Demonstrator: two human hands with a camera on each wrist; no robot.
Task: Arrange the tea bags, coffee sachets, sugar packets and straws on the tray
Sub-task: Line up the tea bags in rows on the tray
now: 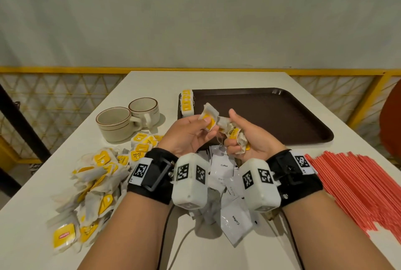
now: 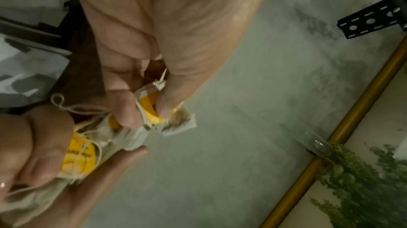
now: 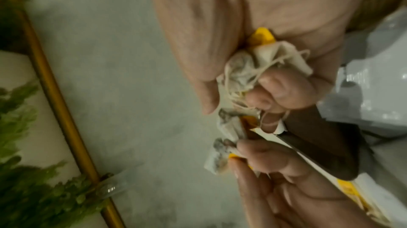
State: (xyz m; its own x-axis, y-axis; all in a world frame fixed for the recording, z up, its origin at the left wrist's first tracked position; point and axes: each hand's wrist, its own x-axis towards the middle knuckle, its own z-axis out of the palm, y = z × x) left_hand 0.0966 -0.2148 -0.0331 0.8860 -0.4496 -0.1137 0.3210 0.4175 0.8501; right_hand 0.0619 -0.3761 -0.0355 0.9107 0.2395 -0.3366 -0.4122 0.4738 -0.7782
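A person stands at a white table (image 1: 217, 81), both hands raised just in front of a dark brown tray (image 1: 271, 113). The left hand (image 1: 186, 133) pinches a single tea bag (image 1: 208, 117) with a yellow tag between thumb and fingers. The right hand (image 1: 245, 137) is curled around a small bunch of tea bags (image 1: 237, 137) (their strings look tangled in the wrist views), thumb pointing up. The two hands nearly touch.

On the tray, a short row of tea bags (image 1: 187, 102) lies along its near-left edge; the remainder is bare. A loose pile of tea bags (image 1: 93, 183) sprawls on the table to the left. White coffee sachets (image 1: 225, 174) lie under the wrists, near the table's front. Red straws (image 1: 355, 183) lie side by side on the right. Two cream cups (image 1: 128, 120) with brown rims stand touching, left of the tray.
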